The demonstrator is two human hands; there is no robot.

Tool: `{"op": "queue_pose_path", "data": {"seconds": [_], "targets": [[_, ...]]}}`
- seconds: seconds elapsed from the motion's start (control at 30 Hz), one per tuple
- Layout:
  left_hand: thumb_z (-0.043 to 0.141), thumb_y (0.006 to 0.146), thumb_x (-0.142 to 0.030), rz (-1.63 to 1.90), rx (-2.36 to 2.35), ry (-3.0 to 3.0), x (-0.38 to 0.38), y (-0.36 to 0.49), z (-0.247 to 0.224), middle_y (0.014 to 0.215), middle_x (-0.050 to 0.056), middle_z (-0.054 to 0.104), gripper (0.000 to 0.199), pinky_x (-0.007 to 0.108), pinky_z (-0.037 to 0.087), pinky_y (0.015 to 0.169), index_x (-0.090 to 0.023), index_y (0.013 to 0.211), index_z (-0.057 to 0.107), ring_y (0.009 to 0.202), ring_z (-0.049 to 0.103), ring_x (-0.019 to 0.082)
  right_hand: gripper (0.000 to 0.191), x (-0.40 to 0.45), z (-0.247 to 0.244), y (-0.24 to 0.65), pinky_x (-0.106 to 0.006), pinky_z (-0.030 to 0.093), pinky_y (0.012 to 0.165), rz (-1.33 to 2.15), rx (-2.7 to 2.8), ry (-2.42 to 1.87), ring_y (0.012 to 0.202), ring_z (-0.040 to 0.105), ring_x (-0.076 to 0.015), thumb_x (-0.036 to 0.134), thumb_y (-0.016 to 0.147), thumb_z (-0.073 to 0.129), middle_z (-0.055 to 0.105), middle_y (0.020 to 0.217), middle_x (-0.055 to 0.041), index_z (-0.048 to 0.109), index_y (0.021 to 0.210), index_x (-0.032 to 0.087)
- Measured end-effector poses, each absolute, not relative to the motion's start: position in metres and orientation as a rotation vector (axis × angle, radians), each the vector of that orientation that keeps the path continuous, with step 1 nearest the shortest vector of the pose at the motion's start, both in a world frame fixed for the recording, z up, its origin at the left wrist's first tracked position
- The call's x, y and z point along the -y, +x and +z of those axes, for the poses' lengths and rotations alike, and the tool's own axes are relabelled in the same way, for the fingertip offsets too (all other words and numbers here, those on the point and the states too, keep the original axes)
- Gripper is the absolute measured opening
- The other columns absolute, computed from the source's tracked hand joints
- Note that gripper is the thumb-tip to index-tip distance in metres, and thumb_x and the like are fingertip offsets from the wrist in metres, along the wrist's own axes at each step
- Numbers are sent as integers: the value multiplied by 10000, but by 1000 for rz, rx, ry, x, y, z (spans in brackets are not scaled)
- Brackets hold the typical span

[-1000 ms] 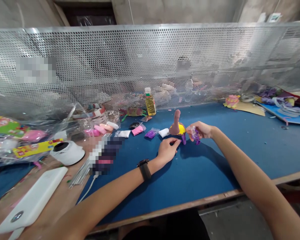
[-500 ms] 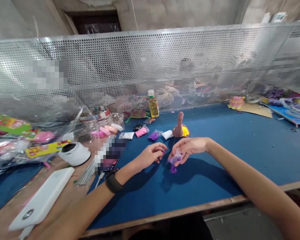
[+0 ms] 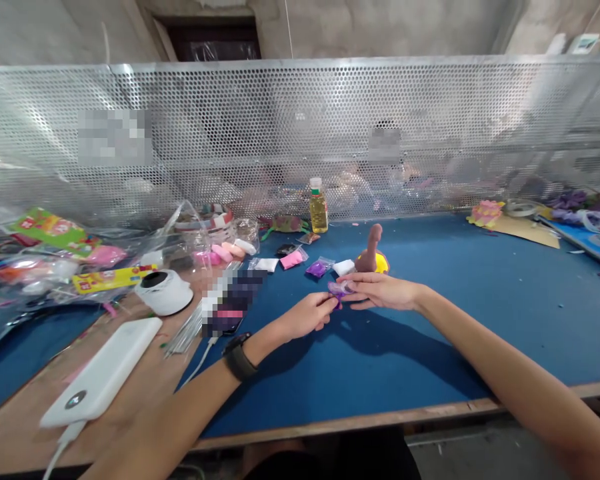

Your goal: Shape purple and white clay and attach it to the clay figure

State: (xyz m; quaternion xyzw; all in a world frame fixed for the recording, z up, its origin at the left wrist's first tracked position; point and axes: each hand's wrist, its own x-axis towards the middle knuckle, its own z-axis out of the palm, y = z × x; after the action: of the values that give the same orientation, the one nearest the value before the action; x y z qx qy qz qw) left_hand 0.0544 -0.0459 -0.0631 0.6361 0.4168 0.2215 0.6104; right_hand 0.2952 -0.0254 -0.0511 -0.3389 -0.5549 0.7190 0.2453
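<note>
My left hand [image 3: 306, 315] is closed, thumb and fingers pinched on a bit of purple clay [image 3: 338, 304]. Touching the same spot from the other side, my right hand [image 3: 384, 291] grips a small clear plastic bag [image 3: 341, 288] with purple in it. Just behind my right hand stands a brown clay figure [image 3: 371, 248] with a tall, curved upright part, beside a yellow piece [image 3: 381, 263]. Small packets lie beyond my hands: a purple one [image 3: 317, 269], a white one [image 3: 343, 267] and a pink one [image 3: 292, 259].
A bottle of yellow liquid [image 3: 319, 212] stands by the perforated metal screen [image 3: 260, 133]. To the left are a phone [image 3: 235, 300], thin sticks [image 3: 187, 327], a white power bank [image 3: 103, 370] with a cable, a white roll [image 3: 164, 293] and plastic bags. A yellow-pink clay piece [image 3: 486, 214] sits far right.
My hands have come together around the purple clay and bag, which have moved up and slightly left. Earlier they were apart, with purple clay hanging below the bag. The view has shifted left.
</note>
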Motion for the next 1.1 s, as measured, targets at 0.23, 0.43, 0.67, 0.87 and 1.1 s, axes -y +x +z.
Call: {"op": "queue_pose_path", "data": {"seconds": [0.23,0.43,0.67,0.87,1.1], "targets": [[559,868,-407,650,-931,1249,31,49,-77,656,-48,440,226,197,389,427,-188,830,520,472,415,77,625,23,-44,311,-412,487,1149,2134,1706,-993,1394,585,-242,403,986,691,489,1602,-142,452,1550,278],[578,771,-360,601,-822,1206,26,40,-78,714,1,554,213,226,490,477,-173,867,548,513,494,93,537,21,-29,327,-285,594,896,2126,2034,-1116,1161,737,-222,492,920,743,620,1474,-162,635,1359,202],[588,806,-604,536,-832,1136,25,39,-73,754,28,578,444,255,531,536,-162,829,560,576,519,106,492,10,-10,362,-196,314,451,1751,2453,-1799,708,755,-172,639,818,741,806,979,-124,770,890,153],[616,869,-627,615,-974,1333,33,46,-72,678,-12,532,467,240,493,508,-178,775,526,541,483,96,523,-8,-27,387,-198,287,423,1630,2109,-1723,528,562,-86,578,734,849,734,800,-40,698,1041,183],[514,913,-427,624,-921,1376,35,44,-72,682,3,532,313,213,475,517,-159,760,569,553,480,91,551,-16,-47,382,-156,297,417,1817,1838,-1504,529,509,-43,479,713,908,731,871,-41,726,1135,176]]}}
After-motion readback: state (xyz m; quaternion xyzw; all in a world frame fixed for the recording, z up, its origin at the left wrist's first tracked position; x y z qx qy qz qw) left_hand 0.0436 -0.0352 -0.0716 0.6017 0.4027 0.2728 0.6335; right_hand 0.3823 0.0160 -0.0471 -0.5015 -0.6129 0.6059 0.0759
